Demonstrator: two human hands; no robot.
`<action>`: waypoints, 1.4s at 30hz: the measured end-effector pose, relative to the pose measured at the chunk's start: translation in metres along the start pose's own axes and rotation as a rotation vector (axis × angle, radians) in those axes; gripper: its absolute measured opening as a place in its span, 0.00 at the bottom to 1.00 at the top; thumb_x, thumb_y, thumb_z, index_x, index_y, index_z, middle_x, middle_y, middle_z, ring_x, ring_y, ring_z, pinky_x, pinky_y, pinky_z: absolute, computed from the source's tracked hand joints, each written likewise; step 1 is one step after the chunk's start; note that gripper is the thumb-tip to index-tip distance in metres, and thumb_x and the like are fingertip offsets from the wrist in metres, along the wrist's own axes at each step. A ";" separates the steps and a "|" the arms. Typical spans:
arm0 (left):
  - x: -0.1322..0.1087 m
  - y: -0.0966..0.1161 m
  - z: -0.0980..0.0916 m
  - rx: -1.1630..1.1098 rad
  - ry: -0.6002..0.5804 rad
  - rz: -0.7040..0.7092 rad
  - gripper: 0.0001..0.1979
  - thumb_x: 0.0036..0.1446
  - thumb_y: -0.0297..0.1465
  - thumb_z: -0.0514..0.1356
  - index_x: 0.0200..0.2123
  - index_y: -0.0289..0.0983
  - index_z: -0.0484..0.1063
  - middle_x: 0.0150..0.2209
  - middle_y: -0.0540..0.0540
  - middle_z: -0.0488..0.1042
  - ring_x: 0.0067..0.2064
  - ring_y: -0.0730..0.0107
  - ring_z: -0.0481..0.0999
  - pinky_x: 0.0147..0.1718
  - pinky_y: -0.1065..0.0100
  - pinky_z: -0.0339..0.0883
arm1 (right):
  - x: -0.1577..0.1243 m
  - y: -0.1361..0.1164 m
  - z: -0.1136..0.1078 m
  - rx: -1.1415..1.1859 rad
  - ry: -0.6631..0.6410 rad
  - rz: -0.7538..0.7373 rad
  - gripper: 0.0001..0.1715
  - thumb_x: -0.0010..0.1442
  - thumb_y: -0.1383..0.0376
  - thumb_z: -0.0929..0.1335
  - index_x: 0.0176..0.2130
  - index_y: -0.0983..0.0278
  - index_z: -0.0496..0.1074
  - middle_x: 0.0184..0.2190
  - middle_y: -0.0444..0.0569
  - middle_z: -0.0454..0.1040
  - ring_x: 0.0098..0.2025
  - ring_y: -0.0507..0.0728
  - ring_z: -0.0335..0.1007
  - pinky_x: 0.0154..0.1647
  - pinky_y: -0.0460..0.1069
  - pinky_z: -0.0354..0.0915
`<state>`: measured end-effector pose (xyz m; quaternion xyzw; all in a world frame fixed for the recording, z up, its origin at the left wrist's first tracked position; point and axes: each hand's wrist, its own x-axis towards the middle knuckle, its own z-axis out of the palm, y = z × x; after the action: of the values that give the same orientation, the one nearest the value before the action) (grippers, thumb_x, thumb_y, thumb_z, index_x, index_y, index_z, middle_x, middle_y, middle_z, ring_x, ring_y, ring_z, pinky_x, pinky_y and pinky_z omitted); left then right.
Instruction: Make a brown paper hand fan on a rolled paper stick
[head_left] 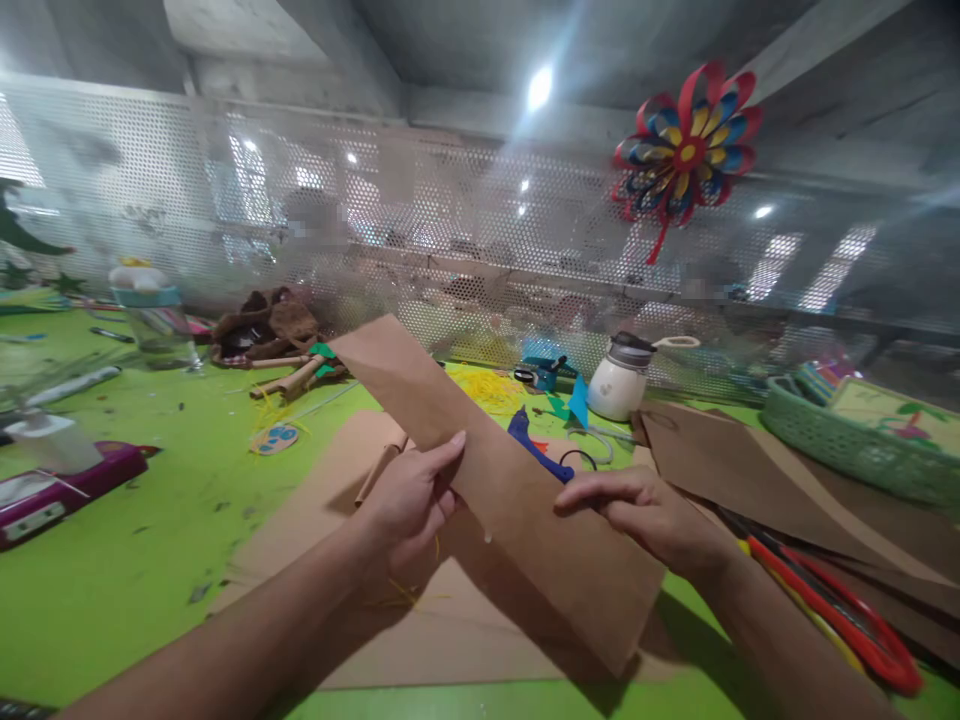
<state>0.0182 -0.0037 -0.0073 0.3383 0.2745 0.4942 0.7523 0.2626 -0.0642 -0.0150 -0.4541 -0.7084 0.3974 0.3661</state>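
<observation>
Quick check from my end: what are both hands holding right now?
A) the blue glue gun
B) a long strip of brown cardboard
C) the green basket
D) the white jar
B: the left hand and the right hand both grip the long brown cardboard strip, lifted at a slant above the green table; the blue glue gun lies behind it, untouched.

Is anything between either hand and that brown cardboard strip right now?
Nothing visible. The left hand grips the cardboard strip at its near edge, thumb on top, and the right hand rests its fingers on the far edge. The strip is held raised above the brown sheet on the green table.
</observation>
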 end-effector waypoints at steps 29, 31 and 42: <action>-0.008 -0.010 0.000 -0.045 -0.278 -0.128 0.11 0.59 0.28 0.57 0.43 0.29 0.75 0.43 0.37 0.79 0.46 0.57 0.77 0.49 0.59 0.68 | 0.004 -0.016 0.028 0.221 -0.020 -0.001 0.11 0.57 0.60 0.70 0.30 0.64 0.79 0.34 0.48 0.75 0.37 0.54 0.68 0.41 0.49 0.64; -0.010 -0.010 0.000 -0.040 -0.329 -0.162 0.13 0.60 0.30 0.57 0.44 0.29 0.75 0.44 0.36 0.78 0.47 0.56 0.76 0.49 0.60 0.68 | 0.006 -0.015 0.034 0.219 0.029 -0.008 0.12 0.56 0.59 0.70 0.29 0.65 0.79 0.35 0.49 0.75 0.38 0.55 0.68 0.42 0.50 0.63; -0.009 -0.013 0.000 -0.063 -0.361 -0.151 0.16 0.61 0.34 0.55 0.48 0.30 0.72 0.48 0.36 0.76 0.52 0.54 0.72 0.53 0.58 0.63 | 0.011 -0.011 0.050 0.243 0.169 0.065 0.16 0.55 0.56 0.70 0.29 0.66 0.78 0.30 0.49 0.75 0.35 0.57 0.68 0.40 0.51 0.63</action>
<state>0.0220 -0.0161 -0.0173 0.3760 0.1441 0.3762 0.8345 0.2109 -0.0686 -0.0243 -0.4611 -0.6066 0.4522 0.4636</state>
